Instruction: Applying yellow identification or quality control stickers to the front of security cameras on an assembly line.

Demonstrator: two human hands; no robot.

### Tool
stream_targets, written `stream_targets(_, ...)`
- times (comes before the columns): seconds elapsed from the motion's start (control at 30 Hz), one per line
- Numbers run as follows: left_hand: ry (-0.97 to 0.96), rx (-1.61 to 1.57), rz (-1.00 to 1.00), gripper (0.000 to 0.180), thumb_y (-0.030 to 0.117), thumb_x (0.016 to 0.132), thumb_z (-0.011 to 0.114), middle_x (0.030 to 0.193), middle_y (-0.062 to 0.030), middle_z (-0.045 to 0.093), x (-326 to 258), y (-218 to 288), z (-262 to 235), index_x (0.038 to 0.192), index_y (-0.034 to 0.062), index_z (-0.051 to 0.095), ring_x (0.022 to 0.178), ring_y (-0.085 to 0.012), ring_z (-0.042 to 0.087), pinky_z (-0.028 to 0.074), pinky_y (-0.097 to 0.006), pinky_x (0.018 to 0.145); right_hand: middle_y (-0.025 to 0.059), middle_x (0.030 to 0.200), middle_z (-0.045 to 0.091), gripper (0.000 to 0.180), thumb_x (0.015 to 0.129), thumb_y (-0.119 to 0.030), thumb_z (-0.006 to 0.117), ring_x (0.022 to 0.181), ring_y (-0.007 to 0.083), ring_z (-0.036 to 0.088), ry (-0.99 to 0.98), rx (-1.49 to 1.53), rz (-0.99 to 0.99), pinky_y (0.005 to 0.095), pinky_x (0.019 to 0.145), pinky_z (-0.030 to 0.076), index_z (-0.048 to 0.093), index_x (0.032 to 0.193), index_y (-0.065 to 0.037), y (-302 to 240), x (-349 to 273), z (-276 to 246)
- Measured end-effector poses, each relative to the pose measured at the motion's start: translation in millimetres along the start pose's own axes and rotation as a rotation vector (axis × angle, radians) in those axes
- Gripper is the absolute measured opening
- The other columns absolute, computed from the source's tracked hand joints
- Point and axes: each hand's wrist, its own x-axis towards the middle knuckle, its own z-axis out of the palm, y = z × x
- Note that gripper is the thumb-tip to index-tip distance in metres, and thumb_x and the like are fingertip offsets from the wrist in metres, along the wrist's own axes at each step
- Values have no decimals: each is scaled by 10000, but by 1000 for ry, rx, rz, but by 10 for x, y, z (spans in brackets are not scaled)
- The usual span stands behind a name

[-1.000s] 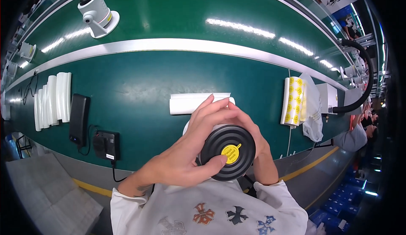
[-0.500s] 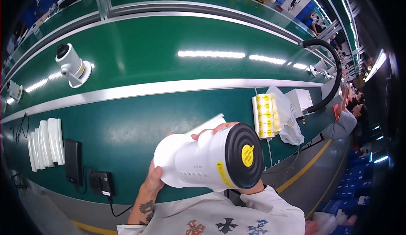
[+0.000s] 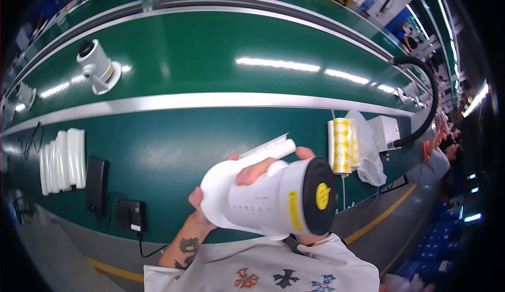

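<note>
I hold a white cylindrical device [image 3: 258, 202] tilted sideways above the bench, its black ribbed end cap [image 3: 320, 197] with a round yellow sticker facing right. My left hand [image 3: 199, 205] grips the rounded white base at its left end. Fingers of my right hand [image 3: 254, 172] wrap over the body from behind; the rest of that hand is hidden by the device. Just beyond the device, partly covered by it, is a white tube-like piece [image 3: 276, 147] with a thin pale edge alongside.
On the green bench [image 3: 158, 145] are several white tubes [image 3: 63, 160], a black oblong box [image 3: 97, 186] and a black adapter [image 3: 130, 214]. A yellow-and-white sticker roll [image 3: 342, 145] lies right, near a black hose [image 3: 428, 97]. A similar white device [image 3: 97, 66] stands on the far strip.
The device has shifted slightly right in the picture and turned a little, showing more of the white piece behind it. Both hands keep hold; the whole view has shifted too.
</note>
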Motion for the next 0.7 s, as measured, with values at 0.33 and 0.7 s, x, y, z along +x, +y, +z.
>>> stream_targets(0.33,-42,304,-149,878,709,813,471,1252,-174,485,-122,330,-104,1480,202,206,940,-322,640,538,-449,820,149,1067,647,1034,491,-414,918,1005,275,655,-202,-836,159,346,859,519,424,1313,-28,-381,286,-275)
stream_targets(0.7,87,531,-252,793,642,901,378,1400,-176,327,71,364,138,1466,129,164,1303,-298,366,407,-406,987,230,636,629,932,703,-775,562,631,380,656,-793,-1811,857,405,655,529,566,1074,79,-547,844,154)
